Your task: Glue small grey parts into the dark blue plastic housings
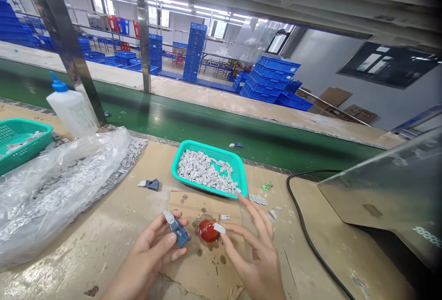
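Note:
My left hand (pixel 160 240) grips a dark blue plastic part (pixel 180 234) with a light grey piece (pixel 169 217) at its upper end. Between thumb and forefinger of my right hand (pixel 250 247) is a small light grey piece (pixel 219 228), held over the edge of a round red dish (pixel 208 231) that looks wet. A similar small piece (pixel 237 192) shows at the tip of another right finger, near the rim of a green basket (pixel 243 173) of grey pieces. One grey piece (pixel 225 217) lies on the stained cardboard (pixel 207 274) behind the dish.
Another blue part (pixel 152 184) lies left of the basket, and one (pixel 236 145) is on the green belt (pixel 165 118). A plastic bag (pixel 69 175), a white bottle (pixel 74 111) and a second basket (pixel 26 148) stand left. On the right are a black cable (pixel 304 222) and a clear panel (pixel 383 185).

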`<state>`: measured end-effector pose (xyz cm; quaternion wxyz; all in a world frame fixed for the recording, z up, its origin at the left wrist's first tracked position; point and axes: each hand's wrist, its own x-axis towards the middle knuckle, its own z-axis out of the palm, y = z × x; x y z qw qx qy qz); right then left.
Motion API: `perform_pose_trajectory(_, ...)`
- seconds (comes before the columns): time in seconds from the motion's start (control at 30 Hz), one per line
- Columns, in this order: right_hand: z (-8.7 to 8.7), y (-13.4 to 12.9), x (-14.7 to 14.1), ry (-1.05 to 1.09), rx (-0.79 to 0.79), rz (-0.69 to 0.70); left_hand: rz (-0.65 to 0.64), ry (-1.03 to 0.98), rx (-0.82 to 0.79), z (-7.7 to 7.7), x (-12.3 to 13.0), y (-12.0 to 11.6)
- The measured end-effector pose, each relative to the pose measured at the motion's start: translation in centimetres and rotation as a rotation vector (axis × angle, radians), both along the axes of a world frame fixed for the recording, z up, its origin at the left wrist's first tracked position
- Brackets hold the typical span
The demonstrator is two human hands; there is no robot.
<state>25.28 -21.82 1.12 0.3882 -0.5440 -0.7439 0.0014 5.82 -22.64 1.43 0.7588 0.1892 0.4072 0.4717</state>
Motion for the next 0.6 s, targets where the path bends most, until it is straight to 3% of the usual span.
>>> perform_pose_trajectory(0.27, -0.4, 0.0, 0.2, 0.053, -0.062, -0.036, 0.010, 0.098, 0.160, -1.4, 0.3, -0.1)
perform_pose_trajectory(0.43, 0.7, -1.0, -0.8, 0.160, -0.121, -0.022, -0.002, 0.089, 0.110, -0.7, 1.0, -0.5)
perform_pose_trajectory(0.6, 2.1, -2.3, -2.8, 0.216, -0.119, 0.084, -0.058, 0.112, 0.182, 0.1, 1.1, -0.9)
